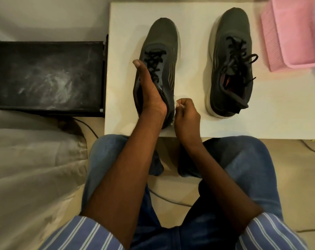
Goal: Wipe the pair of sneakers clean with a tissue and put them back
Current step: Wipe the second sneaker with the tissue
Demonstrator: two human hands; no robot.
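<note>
I'm mid-wipe on the left sneaker (160,56), steadying it on the worktop (189,18) with my left hand (151,94), thumb out, fingers hidden inside. My right hand (186,114) pinches the tissue (174,105) against its heel; next, the other sneaker (230,51), which sits well apart.

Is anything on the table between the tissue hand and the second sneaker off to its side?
Nothing visible. The right hand pinches the tissue at the held sneaker heel; only bare white table lies between it and the other sneaker.
</note>
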